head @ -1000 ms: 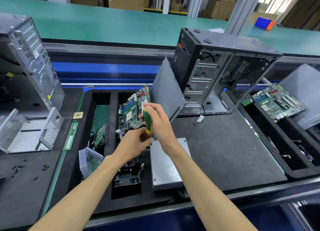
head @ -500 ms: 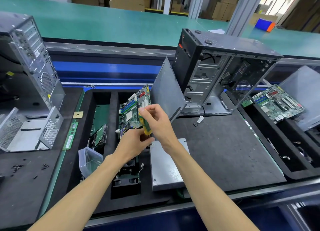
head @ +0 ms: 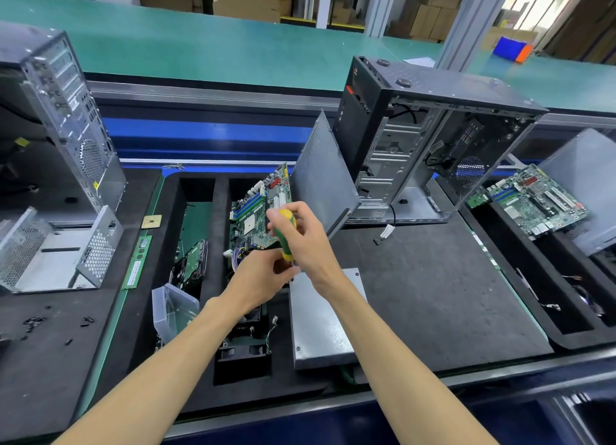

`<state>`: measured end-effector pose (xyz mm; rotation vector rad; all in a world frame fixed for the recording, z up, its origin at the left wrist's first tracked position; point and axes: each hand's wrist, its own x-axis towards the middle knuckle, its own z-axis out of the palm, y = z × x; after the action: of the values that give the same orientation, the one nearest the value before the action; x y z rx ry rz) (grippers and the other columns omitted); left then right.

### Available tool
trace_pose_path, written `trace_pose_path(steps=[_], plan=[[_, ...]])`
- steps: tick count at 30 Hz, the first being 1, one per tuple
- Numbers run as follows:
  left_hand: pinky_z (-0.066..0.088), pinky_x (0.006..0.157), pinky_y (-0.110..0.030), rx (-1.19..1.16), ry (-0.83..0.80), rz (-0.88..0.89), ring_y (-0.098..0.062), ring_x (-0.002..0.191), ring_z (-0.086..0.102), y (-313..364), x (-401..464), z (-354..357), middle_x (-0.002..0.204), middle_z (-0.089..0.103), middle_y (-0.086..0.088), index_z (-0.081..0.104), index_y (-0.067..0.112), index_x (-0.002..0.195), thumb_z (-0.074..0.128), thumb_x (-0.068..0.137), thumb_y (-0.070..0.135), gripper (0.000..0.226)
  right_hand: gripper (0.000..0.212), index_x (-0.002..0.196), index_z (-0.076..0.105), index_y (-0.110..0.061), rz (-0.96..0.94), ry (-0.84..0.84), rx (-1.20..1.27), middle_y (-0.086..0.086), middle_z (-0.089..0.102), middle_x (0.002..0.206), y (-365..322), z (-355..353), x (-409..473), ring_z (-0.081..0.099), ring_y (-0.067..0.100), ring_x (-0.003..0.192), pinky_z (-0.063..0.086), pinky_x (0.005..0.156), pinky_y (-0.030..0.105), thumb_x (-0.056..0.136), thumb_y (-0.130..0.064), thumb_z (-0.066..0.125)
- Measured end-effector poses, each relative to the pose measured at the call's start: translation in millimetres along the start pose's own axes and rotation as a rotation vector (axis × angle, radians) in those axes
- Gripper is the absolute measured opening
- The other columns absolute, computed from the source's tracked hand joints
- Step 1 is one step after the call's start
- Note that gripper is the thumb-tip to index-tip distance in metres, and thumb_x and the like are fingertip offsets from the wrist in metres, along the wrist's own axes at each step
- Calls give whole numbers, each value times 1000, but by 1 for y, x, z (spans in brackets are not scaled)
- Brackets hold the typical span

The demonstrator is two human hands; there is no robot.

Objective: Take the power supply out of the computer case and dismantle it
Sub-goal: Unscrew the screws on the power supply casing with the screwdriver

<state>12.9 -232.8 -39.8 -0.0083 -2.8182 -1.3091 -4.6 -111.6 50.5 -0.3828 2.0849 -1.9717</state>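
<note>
The grey metal power supply (head: pixel 320 321) lies flat on the black mat in front of me. My right hand (head: pixel 306 241) grips a green and yellow screwdriver (head: pixel 286 234), held upright over the supply's far left corner. My left hand (head: pixel 260 278) curls its fingers round the lower end of the screwdriver at that corner; the tip is hidden. The open black computer case (head: pixel 430 138) stands behind, to the right, with its inside bare.
A grey side panel (head: pixel 320 178) leans against the case. Foam compartments to the left hold a motherboard (head: pixel 260 208), a hard drive (head: pixel 191 264) and a fan (head: pixel 245 344). Another case (head: pixel 70 118) and a metal cage (head: pixel 53 251) stand at left. A second motherboard (head: pixel 536 201) lies at right.
My right hand has shifted its grip on the screwdriver handle, turning it slightly. The left hand and the power supply have stayed in place.
</note>
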Motion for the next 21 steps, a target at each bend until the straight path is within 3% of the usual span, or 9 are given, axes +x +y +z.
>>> trace_pose_path(steps=[2,4,8,11,14,16,19,21], plan=[[54,72,-47,-8,9,-21,-23,72,64,1,1,1,71,69,2,64,18,80,55,72,59,43,15,97,69,-23,3,7,-39,0,65,95,3,0,-1,60,7,86,48,82,25,95,-38,72],[55,70,-44,-16,12,-23,-21,73,64,1,1,1,72,69,4,63,24,82,56,73,60,38,9,94,73,-27,2,30,-36,-1,64,96,3,-2,0,60,6,86,47,81,24,94,-35,74],[51,67,-32,-27,-73,8,-7,71,61,-4,1,2,75,65,12,58,38,78,64,79,44,9,31,110,64,-20,42,67,52,-5,73,91,2,-3,1,63,7,85,52,79,33,86,-35,77],[48,69,-25,-15,-169,85,-6,73,59,-6,-1,0,79,62,14,58,42,78,59,78,42,1,34,104,61,-17,79,44,93,3,77,96,-1,-4,0,64,8,87,50,80,33,81,-41,62],[53,74,-29,19,-156,77,-10,78,62,-10,-2,2,84,66,9,58,40,79,65,84,33,11,46,101,65,-4,116,55,94,16,68,96,-3,-3,1,57,15,88,46,77,35,83,-42,48],[53,77,-27,32,-129,64,-6,79,63,-13,-1,5,86,68,10,61,36,82,69,87,18,20,41,101,68,-9,138,59,138,7,64,85,-2,-1,3,56,17,84,46,75,34,89,-40,44],[52,76,-25,42,-109,48,-4,79,63,-12,1,9,85,68,11,66,27,84,70,87,17,12,27,109,56,-9,108,65,222,7,60,82,1,0,6,55,18,77,48,77,33,104,-29,40],[52,76,-27,67,-103,37,-6,78,62,-12,2,11,84,68,10,68,21,86,70,88,20,3,26,106,51,-13,77,66,187,6,57,83,4,-2,4,54,17,77,49,76,27,103,-38,45]])
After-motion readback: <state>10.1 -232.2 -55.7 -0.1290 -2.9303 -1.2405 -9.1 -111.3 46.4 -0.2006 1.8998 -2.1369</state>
